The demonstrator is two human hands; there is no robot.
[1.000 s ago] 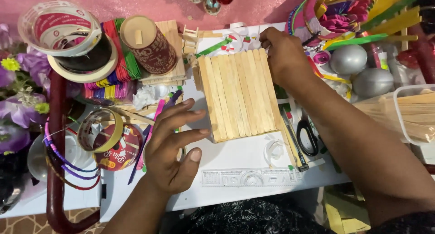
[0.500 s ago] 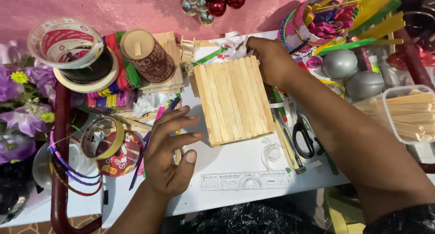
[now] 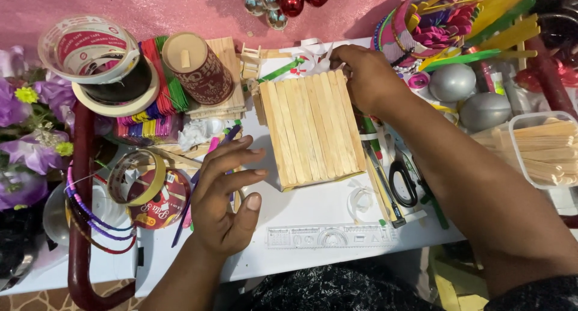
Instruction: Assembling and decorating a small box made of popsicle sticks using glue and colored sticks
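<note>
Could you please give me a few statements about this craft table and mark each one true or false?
1. The right hand rests on the far corner of the wooden stick panel. True.
2. The left hand holds the scissors. False: the scissors lie on the table, right of the panel; the left hand is open and holds nothing.
3. A clear ruler lies on the near side of the panel. True.
4. The plastic tub holds beads. False: it holds wooden sticks.
</note>
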